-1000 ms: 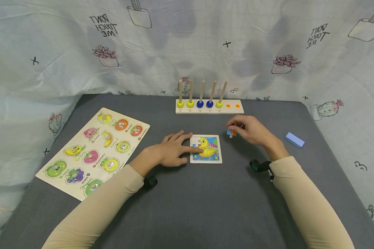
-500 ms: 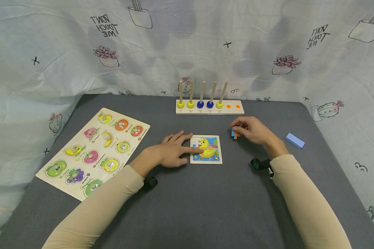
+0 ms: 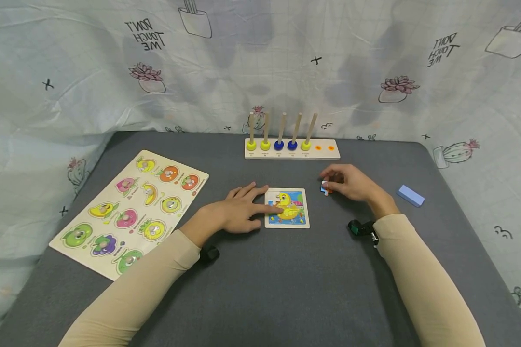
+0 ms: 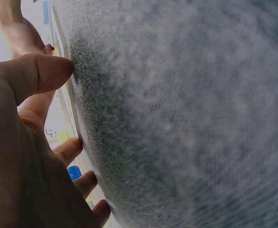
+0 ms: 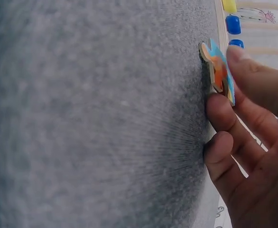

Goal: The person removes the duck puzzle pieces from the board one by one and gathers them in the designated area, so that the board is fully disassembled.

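My right hand (image 3: pixel 351 182) pinches a small blue, white and orange jigsaw puzzle piece (image 3: pixel 324 189) between thumb and fingers, low over the grey table. In the right wrist view the piece (image 5: pixel 218 71) shows a bare wooden edge; I cannot tell whether it is one piece or two overlapping. My left hand (image 3: pixel 239 212) lies with fingers spread, its index finger across the duck puzzle (image 3: pixel 307 212), a small square wooden frame with a yellow duck on blue. At that puzzle's upper left corner a pale recess shows. The left thumb rests just left of the frame.
Behind the puzzle stands a wooden peg board (image 3: pixel 260 155) with upright pegs and yellow and blue rings. A large fruit puzzle board (image 3: pixel 108 180) lies at left, partly under the left forearm. A blue block (image 3: pixel 410 195) lies at right. Patterned white cloth (image 3: pixel 260 58) hangs behind.
My right hand has shifted slightly to the right with the puzzle piece, which has turned so that a paler face shows. The left hand and the duck puzzle stay in place.
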Action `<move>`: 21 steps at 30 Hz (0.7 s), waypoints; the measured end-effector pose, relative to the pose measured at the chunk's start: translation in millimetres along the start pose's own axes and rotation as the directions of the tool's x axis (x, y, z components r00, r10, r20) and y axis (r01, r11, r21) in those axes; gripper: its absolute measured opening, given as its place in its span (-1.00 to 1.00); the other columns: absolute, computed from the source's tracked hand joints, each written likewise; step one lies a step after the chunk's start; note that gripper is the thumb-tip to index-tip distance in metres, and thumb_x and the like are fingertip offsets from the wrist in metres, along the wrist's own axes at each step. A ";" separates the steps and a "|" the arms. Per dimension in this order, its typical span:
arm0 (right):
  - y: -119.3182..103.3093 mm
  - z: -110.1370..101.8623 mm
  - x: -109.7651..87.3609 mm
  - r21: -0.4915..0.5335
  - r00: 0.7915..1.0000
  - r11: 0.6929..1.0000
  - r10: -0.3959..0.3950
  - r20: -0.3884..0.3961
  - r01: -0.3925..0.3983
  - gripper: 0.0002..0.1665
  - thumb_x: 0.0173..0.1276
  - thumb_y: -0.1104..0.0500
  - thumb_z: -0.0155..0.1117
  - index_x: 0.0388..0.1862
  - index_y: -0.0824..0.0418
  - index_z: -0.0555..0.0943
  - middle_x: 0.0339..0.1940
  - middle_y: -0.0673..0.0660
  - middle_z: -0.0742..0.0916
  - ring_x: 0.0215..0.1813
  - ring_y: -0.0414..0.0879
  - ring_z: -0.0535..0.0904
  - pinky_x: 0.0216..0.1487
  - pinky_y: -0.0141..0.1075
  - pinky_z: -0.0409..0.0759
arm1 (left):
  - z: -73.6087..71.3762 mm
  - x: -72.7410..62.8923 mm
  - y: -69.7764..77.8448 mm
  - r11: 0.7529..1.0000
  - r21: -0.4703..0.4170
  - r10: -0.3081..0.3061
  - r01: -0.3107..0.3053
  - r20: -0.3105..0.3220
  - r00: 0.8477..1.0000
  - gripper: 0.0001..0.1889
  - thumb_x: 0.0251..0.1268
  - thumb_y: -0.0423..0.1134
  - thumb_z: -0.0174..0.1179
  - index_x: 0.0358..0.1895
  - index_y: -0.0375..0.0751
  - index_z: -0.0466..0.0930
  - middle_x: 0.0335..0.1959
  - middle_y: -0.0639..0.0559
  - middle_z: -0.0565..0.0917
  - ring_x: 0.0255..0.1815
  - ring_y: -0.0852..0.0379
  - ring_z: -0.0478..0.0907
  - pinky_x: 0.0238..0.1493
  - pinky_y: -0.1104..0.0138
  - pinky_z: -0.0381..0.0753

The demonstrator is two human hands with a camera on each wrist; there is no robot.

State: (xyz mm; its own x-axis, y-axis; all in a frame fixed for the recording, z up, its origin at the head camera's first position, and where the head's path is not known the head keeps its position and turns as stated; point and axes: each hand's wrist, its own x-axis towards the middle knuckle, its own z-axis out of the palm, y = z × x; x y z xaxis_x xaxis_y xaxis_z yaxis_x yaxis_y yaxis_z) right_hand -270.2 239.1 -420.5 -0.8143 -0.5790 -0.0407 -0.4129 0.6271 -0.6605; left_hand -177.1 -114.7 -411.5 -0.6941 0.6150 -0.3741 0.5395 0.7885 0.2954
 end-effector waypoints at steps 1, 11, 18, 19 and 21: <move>0.1 0.3 0.4 -0.010 1.000 1.000 -0.002 -0.002 0.002 -0.71 0.50 0.24 0.31 0.15 0.23 0.66 -0.14 0.13 0.73 -0.24 -0.04 0.65 -0.18 -0.20 0.54 | 0.0 -0.1 0.0 1.000 0.000 -0.001 0.001 0.000 1.000 -0.40 0.58 0.06 -0.02 0.54 0.77 0.07 0.73 0.10 -0.24 0.72 -0.15 -0.38 0.57 -0.24 -0.17; 0.9 3.5 3.6 -0.039 0.999 0.999 -0.024 -0.037 0.023 -0.74 0.46 0.26 0.35 0.10 0.23 0.69 -0.17 0.12 0.75 -0.19 -0.03 0.64 -0.10 -0.12 0.52 | -1.1 -0.8 0.7 1.000 -0.001 -0.005 0.005 -0.007 1.000 -0.40 0.57 0.06 -0.01 0.53 0.78 0.10 0.73 0.08 -0.23 0.72 -0.16 -0.36 0.56 -0.26 -0.16; 1.7 3.5 2.7 -0.062 0.996 0.997 -0.040 -0.076 0.035 -0.75 0.43 0.23 0.40 0.05 0.23 0.71 -0.19 0.12 0.77 -0.18 -0.02 0.65 -0.10 -0.09 0.53 | -1.6 -0.9 4.0 1.000 0.003 0.003 -0.003 -0.032 0.999 -0.41 0.56 0.04 0.04 0.53 0.72 0.17 0.73 0.03 -0.19 0.71 -0.20 -0.31 0.54 -0.28 -0.10; 1.6 3.6 2.7 -0.061 0.997 0.998 -0.037 -0.072 0.033 -0.76 0.43 0.23 0.40 0.04 0.23 0.71 -0.19 0.12 0.77 -0.17 -0.02 0.66 -0.09 -0.10 0.54 | -1.3 -0.8 4.6 1.000 0.008 0.003 -0.003 -0.041 0.999 -0.41 0.55 0.05 0.05 0.52 0.71 0.18 0.73 0.03 -0.18 0.71 -0.21 -0.30 0.54 -0.28 -0.09; 1.1 3.6 2.5 -0.070 0.997 0.997 -0.038 -0.063 0.033 -0.77 0.44 0.21 0.39 0.03 0.24 0.71 -0.18 0.11 0.77 -0.17 -0.03 0.66 -0.08 -0.09 0.54 | -0.7 -0.5 6.0 1.000 0.019 0.012 -0.011 -0.064 0.998 -0.41 0.53 0.04 0.08 0.52 0.67 0.22 0.73 0.00 -0.14 0.71 -0.20 -0.25 0.53 -0.28 -0.07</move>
State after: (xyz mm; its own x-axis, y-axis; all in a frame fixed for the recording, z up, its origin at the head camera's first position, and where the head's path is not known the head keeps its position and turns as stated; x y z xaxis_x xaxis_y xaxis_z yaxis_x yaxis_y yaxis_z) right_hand -271.2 236.5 -424.0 -0.8222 -0.5683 0.0316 -0.4676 0.6426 -0.6070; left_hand -173.9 -110.3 -408.9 -0.7167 0.6231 -0.3130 0.5559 0.7816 0.2831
